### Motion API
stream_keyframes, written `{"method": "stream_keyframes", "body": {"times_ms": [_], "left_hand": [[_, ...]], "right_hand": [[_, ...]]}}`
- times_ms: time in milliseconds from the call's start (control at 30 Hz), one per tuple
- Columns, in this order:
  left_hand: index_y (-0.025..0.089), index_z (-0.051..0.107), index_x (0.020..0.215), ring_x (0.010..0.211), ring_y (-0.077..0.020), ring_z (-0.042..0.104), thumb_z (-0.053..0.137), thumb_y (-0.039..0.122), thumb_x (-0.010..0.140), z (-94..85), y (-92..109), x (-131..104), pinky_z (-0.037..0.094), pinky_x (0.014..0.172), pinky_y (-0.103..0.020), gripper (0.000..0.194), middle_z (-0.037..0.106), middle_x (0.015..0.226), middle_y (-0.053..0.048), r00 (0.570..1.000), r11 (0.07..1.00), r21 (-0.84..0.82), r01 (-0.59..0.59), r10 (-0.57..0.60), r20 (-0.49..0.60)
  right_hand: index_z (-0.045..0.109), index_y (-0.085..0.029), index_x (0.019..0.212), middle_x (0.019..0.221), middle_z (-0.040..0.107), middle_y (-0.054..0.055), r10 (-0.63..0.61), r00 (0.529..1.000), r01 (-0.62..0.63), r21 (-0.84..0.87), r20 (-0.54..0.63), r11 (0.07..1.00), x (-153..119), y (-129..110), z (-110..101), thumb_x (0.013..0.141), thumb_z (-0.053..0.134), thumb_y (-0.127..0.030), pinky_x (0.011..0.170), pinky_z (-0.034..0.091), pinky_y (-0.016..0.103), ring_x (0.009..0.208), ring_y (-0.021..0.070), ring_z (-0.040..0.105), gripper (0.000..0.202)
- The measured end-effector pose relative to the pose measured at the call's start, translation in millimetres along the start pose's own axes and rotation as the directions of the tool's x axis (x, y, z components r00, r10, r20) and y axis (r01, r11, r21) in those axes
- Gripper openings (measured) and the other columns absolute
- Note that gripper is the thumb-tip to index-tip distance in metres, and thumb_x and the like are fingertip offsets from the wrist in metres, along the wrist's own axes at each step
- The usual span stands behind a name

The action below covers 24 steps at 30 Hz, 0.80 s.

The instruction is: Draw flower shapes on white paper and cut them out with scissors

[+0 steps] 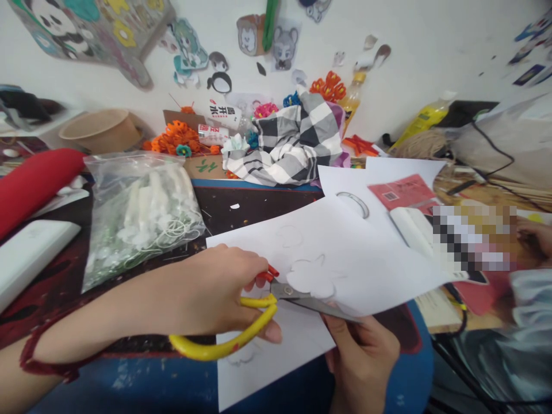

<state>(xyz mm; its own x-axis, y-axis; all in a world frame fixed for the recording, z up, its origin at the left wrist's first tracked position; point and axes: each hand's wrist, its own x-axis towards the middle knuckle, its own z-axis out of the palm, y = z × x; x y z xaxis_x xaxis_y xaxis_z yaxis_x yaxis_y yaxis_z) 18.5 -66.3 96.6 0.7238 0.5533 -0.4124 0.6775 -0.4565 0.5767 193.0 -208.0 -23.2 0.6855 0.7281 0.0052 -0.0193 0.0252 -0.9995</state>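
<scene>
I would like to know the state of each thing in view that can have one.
Scissors: held by the left hand; blade opening unclear.
White paper: marked with drawn outlines, its lower edge held by the right hand.
Plastic bag: filled; whether sealed, unclear.
Checked cloth: crumpled.
Bottle behind the cloth: capped.
Red bracelet: worn around the left wrist.

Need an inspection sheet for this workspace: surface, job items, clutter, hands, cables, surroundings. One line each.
Surface: dark table with blue edge, small scraps on it.
Job items: scissors, red and yellow handles, blades at the paper, which has faint outlines.
Clutter: plastic bag, checked cloth and orange flowers beyond the paper.
Hands: left hand holds the scissors; right hand grips the paper near the blades.
Cables: black cable curving at right.
Surroundings: sticker-covered wall; another person's hand at right edge, blurred.
</scene>
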Motion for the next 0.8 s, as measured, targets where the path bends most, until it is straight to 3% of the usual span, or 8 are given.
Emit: {"method": "stream_keyframes", "body": {"times_ms": [167, 300, 433, 600, 800], "left_hand": [[0.025, 0.062, 0.080, 0.071, -0.0164, 0.062, 0.077, 0.065, 0.067, -2.8, 1, 0, 0.037, 0.057, -0.025, 0.044, 0.069, 0.080, 0.004, 0.999, 0.999, 0.043, -0.029, 0.030, -0.017], [0.024, 0.063, 0.079, 0.067, -0.0170, 0.060, 0.074, 0.069, 0.066, -3.2, -2, 0, 0.036, 0.056, -0.027, 0.048, 0.066, 0.075, 0.002, 1.000, 0.996, 0.094, -0.006, 0.009, -0.027], [0.024, 0.064, 0.084, 0.070, -0.0163, 0.061, 0.075, 0.068, 0.066, 0.0, -6, 2, 0.038, 0.058, -0.026, 0.049, 0.068, 0.079, 0.003, 0.999, 0.997, 0.073, -0.028, 0.030, -0.024], [0.024, 0.064, 0.084, 0.072, -0.0165, 0.060, 0.075, 0.068, 0.067, 0.9, -10, 5, 0.037, 0.059, -0.026, 0.048, 0.068, 0.082, 0.002, 0.999, 0.994, 0.100, -0.033, 0.036, -0.019], [0.028, 0.066, 0.095, 0.081, -0.0162, 0.063, 0.077, 0.064, 0.068, -3.0, -10, 4, 0.040, 0.066, -0.024, 0.046, 0.071, 0.091, 0.005, 0.996, 0.992, 0.096, -0.085, 0.085, -0.002]], "right_hand": [[0.081, -0.021, 0.077, 0.036, 0.054, -0.004, 0.024, 0.998, -0.027, 0.048, 0.052, 0.999, 4, 0, -2, 0.072, 0.082, -0.028, 0.023, 0.032, 0.019, 0.023, 0.0107, 0.044, 0.009], [0.081, -0.019, 0.078, 0.034, 0.055, -0.002, 0.074, 0.979, -0.072, -0.018, 0.190, 0.997, 12, -3, -8, 0.074, 0.080, -0.031, 0.020, 0.030, 0.018, 0.019, 0.0120, 0.044, 0.012], [0.078, -0.018, 0.074, 0.038, 0.058, -0.001, 0.115, 0.945, -0.084, -0.111, 0.307, 0.990, 17, -9, -13, 0.080, 0.075, -0.031, 0.025, 0.036, 0.017, 0.023, 0.0127, 0.050, 0.015], [0.065, -0.017, 0.066, 0.042, 0.062, 0.001, 0.119, 0.864, -0.032, -0.182, 0.490, 0.983, 20, -17, -19, 0.096, 0.056, -0.036, 0.031, 0.036, 0.015, 0.026, 0.0097, 0.052, 0.037], [0.064, -0.016, 0.073, 0.045, 0.062, 0.001, 0.141, 0.754, 0.050, -0.269, 0.641, 0.962, 31, -14, -35, 0.099, 0.050, -0.037, 0.035, 0.036, 0.016, 0.030, 0.0085, 0.053, 0.037]]}}
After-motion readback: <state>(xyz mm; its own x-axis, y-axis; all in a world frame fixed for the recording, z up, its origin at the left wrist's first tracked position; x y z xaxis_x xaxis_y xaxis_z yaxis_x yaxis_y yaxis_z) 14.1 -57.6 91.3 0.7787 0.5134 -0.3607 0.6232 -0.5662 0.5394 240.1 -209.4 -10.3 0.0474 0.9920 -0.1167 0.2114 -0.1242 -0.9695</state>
